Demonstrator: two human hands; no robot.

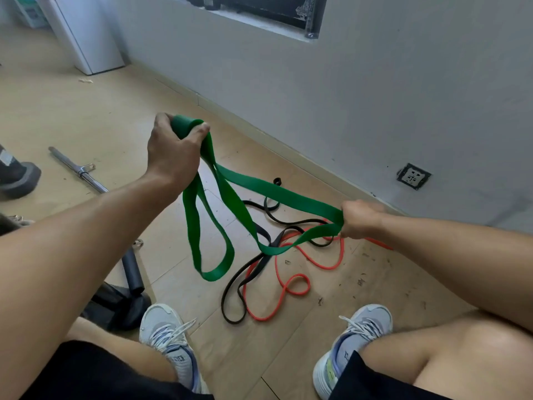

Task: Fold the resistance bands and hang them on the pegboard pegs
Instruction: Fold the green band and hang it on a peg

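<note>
Above the wood floor [86, 116] we see the left hand [173, 145] gripping folded loops of the green band [227, 197] — right hand [360, 219] fisted round its other end. Black band [251, 278] and red band [291, 272] lie tangled below, between the shoes [167, 336].

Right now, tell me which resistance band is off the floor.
The wide green band, gripped by both hands; the thin black band and orange band lie on the floor.
</note>
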